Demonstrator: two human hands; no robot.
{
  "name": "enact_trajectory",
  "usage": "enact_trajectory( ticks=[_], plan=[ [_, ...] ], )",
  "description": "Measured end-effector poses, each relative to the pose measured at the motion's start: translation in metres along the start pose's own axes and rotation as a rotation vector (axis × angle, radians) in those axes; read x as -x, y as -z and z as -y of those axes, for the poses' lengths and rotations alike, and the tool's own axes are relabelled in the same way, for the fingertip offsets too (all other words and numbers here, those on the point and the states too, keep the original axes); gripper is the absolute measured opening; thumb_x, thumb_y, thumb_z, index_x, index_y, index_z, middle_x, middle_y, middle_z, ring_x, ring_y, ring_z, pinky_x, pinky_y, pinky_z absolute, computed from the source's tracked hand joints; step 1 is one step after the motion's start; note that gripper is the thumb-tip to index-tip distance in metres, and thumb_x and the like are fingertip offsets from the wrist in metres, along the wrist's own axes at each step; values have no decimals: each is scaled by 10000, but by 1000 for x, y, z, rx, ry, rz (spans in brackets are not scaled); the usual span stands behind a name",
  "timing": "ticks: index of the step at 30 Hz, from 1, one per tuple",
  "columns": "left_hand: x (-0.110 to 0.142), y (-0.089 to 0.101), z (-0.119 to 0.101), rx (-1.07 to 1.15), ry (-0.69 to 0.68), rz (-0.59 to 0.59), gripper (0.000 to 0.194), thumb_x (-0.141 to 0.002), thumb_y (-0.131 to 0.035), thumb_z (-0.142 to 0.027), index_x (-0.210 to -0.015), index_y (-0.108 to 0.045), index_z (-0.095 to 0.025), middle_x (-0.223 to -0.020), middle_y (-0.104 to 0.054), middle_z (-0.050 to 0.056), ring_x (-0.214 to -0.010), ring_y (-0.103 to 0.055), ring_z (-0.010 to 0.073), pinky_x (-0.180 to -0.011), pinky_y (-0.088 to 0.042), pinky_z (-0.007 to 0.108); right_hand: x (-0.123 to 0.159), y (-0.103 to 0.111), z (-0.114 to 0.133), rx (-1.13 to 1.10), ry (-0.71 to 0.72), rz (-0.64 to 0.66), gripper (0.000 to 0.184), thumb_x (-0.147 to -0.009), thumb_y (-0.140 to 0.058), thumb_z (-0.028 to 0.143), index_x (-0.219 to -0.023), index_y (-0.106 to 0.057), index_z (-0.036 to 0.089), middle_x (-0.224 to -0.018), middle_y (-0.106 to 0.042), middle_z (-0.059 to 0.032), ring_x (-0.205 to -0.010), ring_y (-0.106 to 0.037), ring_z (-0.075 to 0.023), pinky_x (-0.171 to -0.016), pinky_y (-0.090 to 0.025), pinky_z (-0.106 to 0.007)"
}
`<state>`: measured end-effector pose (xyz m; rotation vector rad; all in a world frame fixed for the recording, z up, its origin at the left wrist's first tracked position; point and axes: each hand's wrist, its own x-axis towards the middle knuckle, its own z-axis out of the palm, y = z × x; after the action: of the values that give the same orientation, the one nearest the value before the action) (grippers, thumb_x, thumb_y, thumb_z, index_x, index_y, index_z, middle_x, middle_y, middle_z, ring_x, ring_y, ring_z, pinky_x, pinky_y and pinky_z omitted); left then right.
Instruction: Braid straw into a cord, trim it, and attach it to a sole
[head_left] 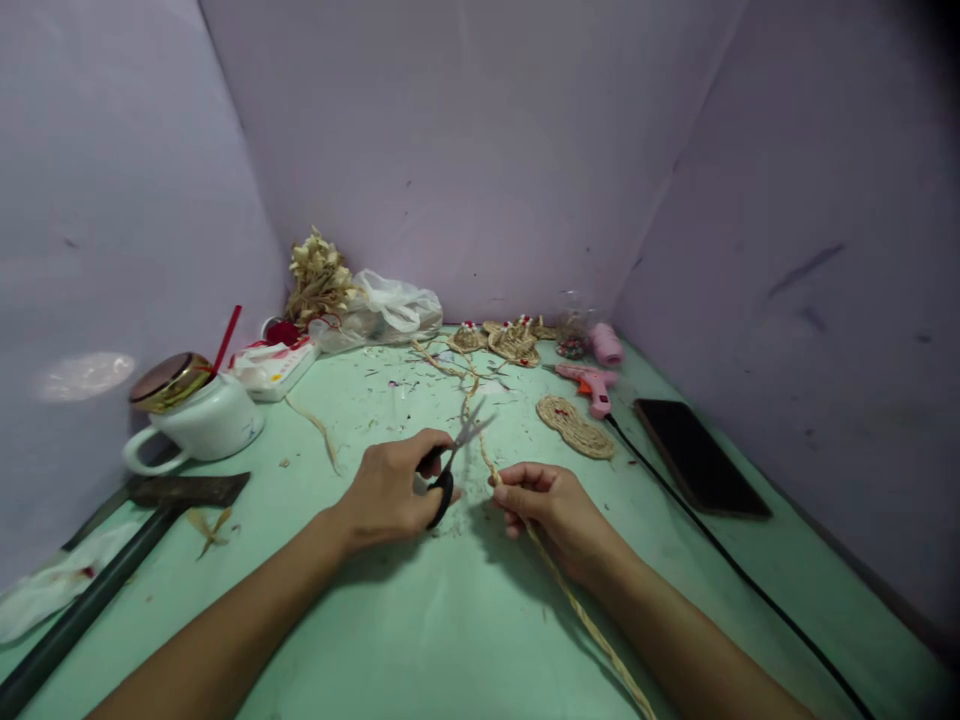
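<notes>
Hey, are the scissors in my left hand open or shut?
Open. The scissors in your left hand show two blades spread into a V, their tips apart.

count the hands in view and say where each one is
2: the left hand holds black-handled scissors over the table; the right hand pinches a straw cord to their right.

You are facing one pair of scissors (454, 453), one braided cord (577, 605), one glue gun (594, 382), one phone (701, 460), one white mug (214, 420), one hammer (105, 592), one figure-eight mat (574, 427), one pink spool (606, 344) and one dried-flower bunch (317, 278).
</notes>
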<state>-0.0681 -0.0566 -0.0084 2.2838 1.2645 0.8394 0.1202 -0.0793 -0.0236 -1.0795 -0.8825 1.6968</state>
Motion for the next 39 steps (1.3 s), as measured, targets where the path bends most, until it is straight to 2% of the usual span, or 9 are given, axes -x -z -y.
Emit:
enact_trajectory(
  ticks=[2, 5, 10, 14, 17, 22, 32, 36, 39],
  plan=[
    [3, 6, -1, -222, -202, 66, 381, -630, -502, -186, -1010, -533, -191, -780, -593, 25, -710, -538, 155, -659, -392, 261, 0, 3, 3, -36, 10, 18, 260, -462, -759, 196, -663, -612, 122, -515, -576, 21, -428, -485, -72, -422, -431, -210],
    [4, 6, 1, -429, -357, 109, 468, -619, -472, -171, -1086, -508, -173, -856, -600, 66, -758, -546, 193, -662, -399, 295, 1, 3, 7, -61, 36, 24, 283, -436, -765, 178, -674, -622, 123, -534, -585, 16, -450, -499, -79, -442, -457, -224],
    [3, 2, 4, -593, -429, 104, 491, -647, -465, -182, -1138, -488, -163, -888, -586, 87, -736, -535, 208, -626, -406, 328, 1, 2, 8, 57, 52, 0, 224, -456, -743, 168, -643, -634, 114, -563, -608, -3, -434, -515, -86, -450, -466, -240],
    [4, 5, 2, -682, -472, 111, 506, -662, -475, -188, -1168, -471, -160, -882, -570, 96, -722, -522, 207, -613, -404, 334, 1, 3, 7, 230, 90, -28, 127, -538, -676, 136, -661, -658, 112, -467, -578, 13, -384, -494, -76, -432, -427, -213],
    [5, 7, 1, -715, -498, 127, 514, -660, -478, -175, -1173, -464, -158, -861, -564, 97, -712, -518, 209, -592, -397, 330, 1, 3, 6, 314, 105, -31, 127, -564, -631, 102, -683, -672, 117, -440, -571, 16, -376, -487, -70, -413, -391, -191],
    [5, 5, 0, -740, -480, 185, 529, -653, -458, -142, -1182, -448, -172, -830, -553, 81, -667, -501, 189, -558, -386, 306, 1, 2, 6, 311, 69, -16, 138, -534, -642, 106, -670, -662, 122, -498, -590, 16, -377, -492, -75, -406, -399, -205],
    [5, 3, 2, -711, -417, 281, 547, -638, -442, -96, -1178, -432, -182, -771, -583, 45, -602, -522, 160, -531, -372, 262, 1, 1, 6, 245, 27, -27, 148, -510, -661, 148, -644, -606, 118, -447, -563, 26, -360, -491, -82, -412, -423, -222],
    [4, 6, 4, -459, -359, 238, 457, -663, -425, -89, -1095, -516, -208, -718, -607, 5, -597, -540, 135, -547, -381, 236, 1, 2, 8, 146, 24, -18, 182, -469, -687, 156, -603, -568, 128, -448, -542, 40, -372, -479, -73, -428, -445, -226],
    [1, 5, 8, -168, -158, 90, 354, -676, -431, -98, -986, -573, -194, -720, -617, -16, -616, -542, 102, -580, -395, 197, 1, 2, 6, 90, 6, 46, 219, -465, -703, 172, -642, -580, 130, -464, -520, 54, -380, -455, -62, -418, -441, -219]
  ],
)
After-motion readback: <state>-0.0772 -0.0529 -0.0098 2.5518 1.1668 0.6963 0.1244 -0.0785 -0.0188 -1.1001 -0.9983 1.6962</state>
